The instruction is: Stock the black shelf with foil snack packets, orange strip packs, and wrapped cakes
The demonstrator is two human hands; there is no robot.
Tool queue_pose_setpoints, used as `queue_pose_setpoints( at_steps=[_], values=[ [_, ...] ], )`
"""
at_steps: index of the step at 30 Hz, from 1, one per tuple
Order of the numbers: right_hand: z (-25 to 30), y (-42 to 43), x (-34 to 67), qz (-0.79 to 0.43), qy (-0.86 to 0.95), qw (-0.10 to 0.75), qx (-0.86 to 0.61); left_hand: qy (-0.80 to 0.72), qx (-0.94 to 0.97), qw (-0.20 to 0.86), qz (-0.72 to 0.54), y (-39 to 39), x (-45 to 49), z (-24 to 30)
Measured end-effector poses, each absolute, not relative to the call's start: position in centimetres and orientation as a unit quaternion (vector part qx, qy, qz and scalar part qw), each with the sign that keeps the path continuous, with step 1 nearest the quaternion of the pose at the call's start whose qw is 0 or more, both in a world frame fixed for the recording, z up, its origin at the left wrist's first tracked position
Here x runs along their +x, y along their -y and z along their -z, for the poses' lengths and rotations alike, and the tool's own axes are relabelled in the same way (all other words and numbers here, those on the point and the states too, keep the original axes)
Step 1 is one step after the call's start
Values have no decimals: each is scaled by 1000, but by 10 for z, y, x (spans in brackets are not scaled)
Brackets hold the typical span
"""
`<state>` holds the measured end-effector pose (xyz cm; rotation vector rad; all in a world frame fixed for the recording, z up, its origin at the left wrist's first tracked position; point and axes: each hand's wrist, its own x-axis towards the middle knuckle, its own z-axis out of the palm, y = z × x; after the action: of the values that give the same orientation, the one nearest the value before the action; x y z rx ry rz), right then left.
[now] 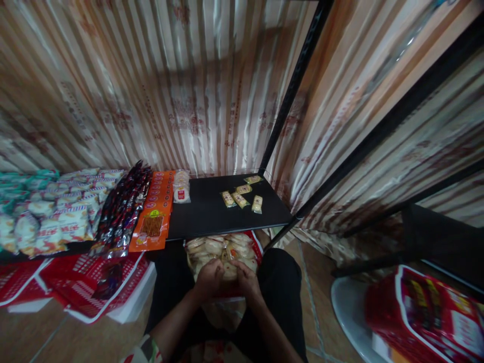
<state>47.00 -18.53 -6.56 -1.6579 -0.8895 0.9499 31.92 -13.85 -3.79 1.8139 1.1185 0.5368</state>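
Observation:
My left hand (209, 279) and my right hand (245, 279) meet over a red basket (257, 246) full of pale snack packets (221, 247) resting on my lap. Both hands are curled, fingers closed on one clear packet (229, 272) at the near side of the pile. Just beyond the basket is a black shelf (212, 214). Several small yellow packets (242, 195) lie loose at its far right, and a short stack of white packets (181, 187) stands at its back middle.
Rows of snack bags fill the shelf's left part: orange packs (153, 214), dark red packs (121, 212), white and teal bags (49, 212). Red baskets (91, 287) sit below on the left. A black rack post (295, 85) rises at right; a red package (423, 312) lies on a white stool.

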Motion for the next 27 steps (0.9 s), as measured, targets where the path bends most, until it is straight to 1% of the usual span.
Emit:
queue_pose_setpoints(
  at_steps=[4,9,14,22,27],
  values=[
    [41,182,474,-465,370,503,-627,-455,698,505,-227,123,314,30],
    [3,176,472,-479,431,471,-603,-465,620,583,-245,108,312,20],
    [-15,167,463,-536,420,481,-553,-466,555,634,-270,96,305,11],
    [-10,147,449,-464,408,512,-597,-443,443,704,-334,90,289,1],
    [-10,133,438,-472,358,540,-597,-424,439,707,-357,90,281,-5]
  ],
)
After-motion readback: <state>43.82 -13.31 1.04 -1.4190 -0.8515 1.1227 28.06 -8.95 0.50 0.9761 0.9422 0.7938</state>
